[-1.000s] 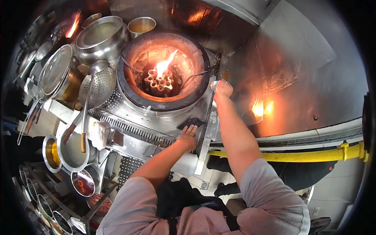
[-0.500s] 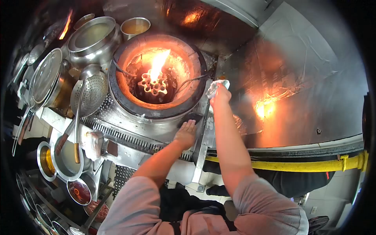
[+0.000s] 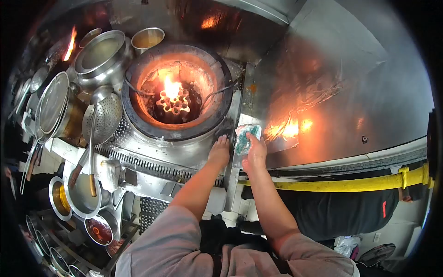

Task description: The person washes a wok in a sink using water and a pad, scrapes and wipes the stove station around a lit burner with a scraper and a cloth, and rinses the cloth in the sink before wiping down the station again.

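My right hand (image 3: 256, 154) grips a wet green and white sponge (image 3: 247, 138) that looks covered in suds, thumb across its face. It is just right of the stove, by the metal side panel. My left hand (image 3: 219, 151) lies with fingers stretched out on the steel stove top (image 3: 194, 154), front right of the burner, and no held object shows. Beyond both hands a flame (image 3: 172, 87) rises from the burner head (image 3: 174, 102) inside a round wok ring (image 3: 138, 122).
A perforated skimmer (image 3: 102, 121) and a ladle (image 3: 92, 152) rest left of the ring. Metal pots (image 3: 102, 55) stand behind them. A yellow pipe (image 3: 323, 185) runs along the right. Pans of yellow liquid (image 3: 61, 198) and red sauce (image 3: 98, 230) sit lower left.
My right hand has come nearer and slightly left with the sponge, whose green side now shows. A dark patch at my left fingertips is less visible. The flame is smaller, and the view has shifted.
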The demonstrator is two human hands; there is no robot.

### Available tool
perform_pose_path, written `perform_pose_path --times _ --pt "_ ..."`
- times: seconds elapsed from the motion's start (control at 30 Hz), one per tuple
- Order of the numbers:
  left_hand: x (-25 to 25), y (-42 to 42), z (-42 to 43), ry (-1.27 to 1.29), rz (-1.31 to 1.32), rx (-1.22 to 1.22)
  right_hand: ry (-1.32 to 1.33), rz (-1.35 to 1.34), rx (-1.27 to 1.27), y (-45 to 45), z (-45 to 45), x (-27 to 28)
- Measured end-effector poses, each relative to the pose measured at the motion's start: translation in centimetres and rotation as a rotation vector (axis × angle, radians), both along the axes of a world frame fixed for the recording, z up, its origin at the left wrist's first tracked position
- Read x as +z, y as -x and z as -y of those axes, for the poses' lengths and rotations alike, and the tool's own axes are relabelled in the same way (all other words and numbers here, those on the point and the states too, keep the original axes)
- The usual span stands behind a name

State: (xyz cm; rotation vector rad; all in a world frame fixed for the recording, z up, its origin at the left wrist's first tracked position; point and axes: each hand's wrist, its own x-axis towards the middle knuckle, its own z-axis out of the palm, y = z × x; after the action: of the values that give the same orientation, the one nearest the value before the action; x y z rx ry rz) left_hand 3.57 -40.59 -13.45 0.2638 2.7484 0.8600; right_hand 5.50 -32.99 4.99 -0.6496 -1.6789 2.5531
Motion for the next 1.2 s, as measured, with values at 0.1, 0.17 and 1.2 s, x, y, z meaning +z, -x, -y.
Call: perform_pose_path --times 0.1,0.17,1.2 --pt "-3.3 6.7 -0.5 0.027 -0.22 -0.25 -0.012 -0.032 -0.031 0.7 0.9 0.7" --pt "-1.0 6.3 -0.6 0.048 -0.144 -0.204 -0.034 -0.068 -0.052 1.2 0.6 0.5" --pt "6.1 2.1 -1.1 -0.019 -0.025 0.283 -0.163 -0.108 0.057 -5.2 -2.1 1.6"
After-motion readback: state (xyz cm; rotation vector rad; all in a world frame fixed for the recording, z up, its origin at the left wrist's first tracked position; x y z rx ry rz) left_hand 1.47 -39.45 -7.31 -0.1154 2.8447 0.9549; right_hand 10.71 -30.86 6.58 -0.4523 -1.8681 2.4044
